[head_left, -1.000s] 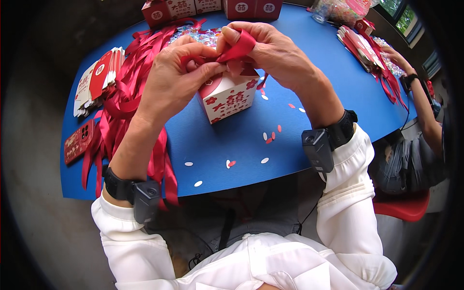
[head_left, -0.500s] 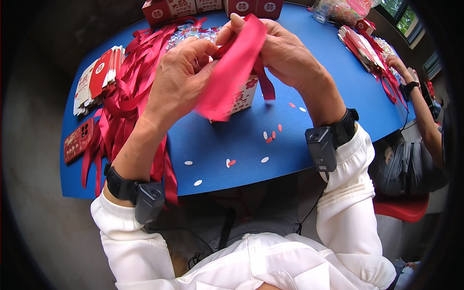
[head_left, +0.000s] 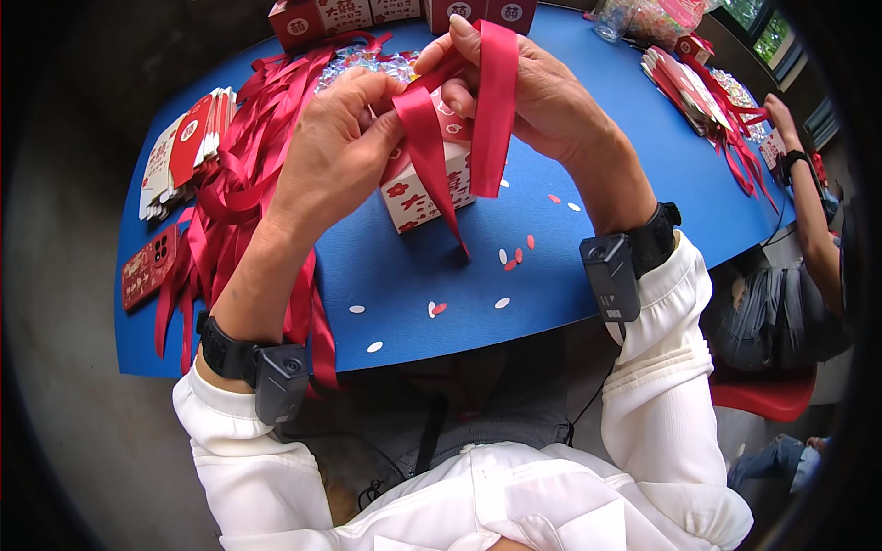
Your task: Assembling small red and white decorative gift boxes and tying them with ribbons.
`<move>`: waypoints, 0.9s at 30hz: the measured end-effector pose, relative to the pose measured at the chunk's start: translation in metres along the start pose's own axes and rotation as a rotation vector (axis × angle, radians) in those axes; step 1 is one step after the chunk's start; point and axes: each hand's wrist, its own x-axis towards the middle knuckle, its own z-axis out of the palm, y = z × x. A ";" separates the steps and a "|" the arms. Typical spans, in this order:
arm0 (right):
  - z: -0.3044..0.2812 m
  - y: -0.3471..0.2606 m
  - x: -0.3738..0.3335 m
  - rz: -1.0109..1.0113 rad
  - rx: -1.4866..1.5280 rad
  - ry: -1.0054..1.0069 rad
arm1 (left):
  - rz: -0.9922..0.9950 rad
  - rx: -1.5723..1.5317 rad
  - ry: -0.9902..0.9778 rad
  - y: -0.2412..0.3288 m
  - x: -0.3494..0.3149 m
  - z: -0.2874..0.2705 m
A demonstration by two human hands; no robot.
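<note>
A red satin ribbon [head_left: 497, 101] is stretched and looped between my hands, above a small white-and-red gift box [head_left: 427, 195]. My left hand [head_left: 335, 138] pinches one part of the ribbon between thumb and fingers, and a pointed tail hangs from there across the box's front. Over the fingers of my right hand [head_left: 551, 106] another length is draped, its end dangling beside the box. The right thumb points up and its fingers curl around the ribbon. My hands and the ribbon partly cover the box top.
Many loose red ribbons [head_left: 262, 151] lie at left, beside flat folded boxes [head_left: 197, 138] and a red phone [head_left: 150, 266]. Clear shiny wrapped pieces [head_left: 367, 62] and finished-looking boxes [head_left: 347, 13] are behind. Oval confetti [head_left: 503, 303] dots the blue table [head_left: 551, 285]. A co-worker's hand [head_left: 781, 119] holds ribbon at right.
The blurred ribbon has swung off the box front and now forms a loop with two hanging ends. My hands stay nearly in place. The co-worker's hand has risen, pulling a ribbon.
</note>
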 end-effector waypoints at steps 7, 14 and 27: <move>-0.019 0.007 0.003 -0.061 -0.154 0.017 | -0.132 -0.207 -0.043 0.001 0.003 0.002; -0.015 -0.002 -0.001 -0.021 -0.235 -0.069 | -0.111 -0.349 -0.108 0.004 0.004 -0.007; -0.014 -0.006 -0.007 -0.117 -0.609 -0.155 | -0.074 -0.362 0.033 0.012 0.001 -0.007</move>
